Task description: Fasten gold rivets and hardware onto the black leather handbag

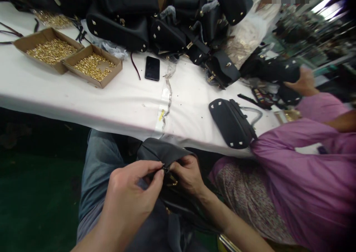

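Observation:
A black leather bag (157,150) rests on my lap, below the table's front edge. With thumb and forefinger, my left hand (135,187) pinches a small dark piece at the bag's opening. My right hand (189,174) is closed on the bag's edge just to the right, its thumb close to the left fingertips. A gold-coloured metal clasp (172,181) hangs between and just below the two hands. The inside of the bag is dark and partly hidden by my fingers.
On the white table (125,103) are two cardboard boxes (112,78) of gold pieces, a phone (152,68) and a studded black bag (229,124). Black bags (119,27) are piled behind. A person in a purple garment (306,159) sits close at right, one hand (304,82) at dark bags.

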A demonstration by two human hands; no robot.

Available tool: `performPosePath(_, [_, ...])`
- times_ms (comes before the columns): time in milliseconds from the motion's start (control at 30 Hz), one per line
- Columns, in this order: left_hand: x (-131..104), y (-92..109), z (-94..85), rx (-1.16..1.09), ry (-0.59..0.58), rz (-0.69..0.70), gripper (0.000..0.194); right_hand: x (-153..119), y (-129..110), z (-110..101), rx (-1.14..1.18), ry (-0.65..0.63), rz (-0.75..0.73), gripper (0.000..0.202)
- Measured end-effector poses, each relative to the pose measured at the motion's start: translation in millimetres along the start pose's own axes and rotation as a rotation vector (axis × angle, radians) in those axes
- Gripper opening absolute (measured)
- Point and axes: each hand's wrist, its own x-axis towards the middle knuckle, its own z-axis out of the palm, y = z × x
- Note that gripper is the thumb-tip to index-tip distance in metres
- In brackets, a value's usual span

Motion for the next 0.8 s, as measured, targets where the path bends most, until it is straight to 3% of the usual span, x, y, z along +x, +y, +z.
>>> performPosePath(167, [-7.3,9.9,2.2,-0.007,0.095,0.257,0.018,-7.1,2.5,0.1,0.049,0.047,-0.056,0.023])
performPosePath(300, [-10.9,14.8,2.9,0.031,0.092,0.393,0.03,-10.9,9.7,-3.8,0.025,0.063,-0.026,0.028])
performPosePath(600, [-21.4,21.3,-7.7,0.202,0.021,0.52,0.034,-13.4,2.5,-3.2,0.031,0.065,0.086,0.047])
performPosePath(800, [-34.4,13.4,-2.6,0.391,0.016,0.607,0.029,-9.4,14.5,-27.7,-0.044,0.139,0.063,0.053])
